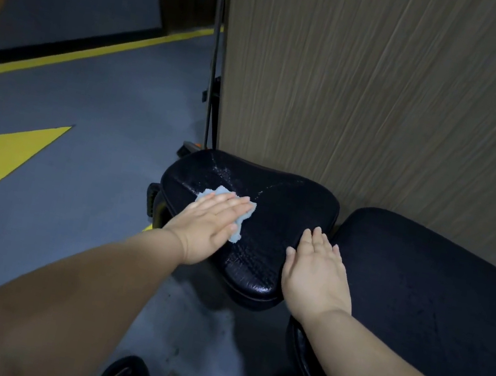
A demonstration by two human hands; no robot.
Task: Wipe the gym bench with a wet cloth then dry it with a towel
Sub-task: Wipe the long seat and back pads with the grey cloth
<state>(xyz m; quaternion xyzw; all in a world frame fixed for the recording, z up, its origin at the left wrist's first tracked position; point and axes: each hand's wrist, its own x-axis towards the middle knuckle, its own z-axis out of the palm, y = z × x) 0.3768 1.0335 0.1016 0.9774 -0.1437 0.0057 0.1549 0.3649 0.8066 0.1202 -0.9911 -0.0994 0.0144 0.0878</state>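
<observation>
The black gym bench has a seat pad in the middle of the view and a longer back pad to its right. Wet streaks and droplets shine on the seat pad's far part. My left hand lies flat with straight fingers on a small light-blue cloth, pressing it onto the seat pad's left side. Most of the cloth is hidden under the hand. My right hand rests flat and open on the seat pad's right edge, at the gap between the two pads. No towel is in view.
A tall wood-grain panel stands right behind the bench. A thin black metal stand runs up along its left edge. Grey floor with a yellow triangle and a yellow line spreads to the left. A black bench part sits below.
</observation>
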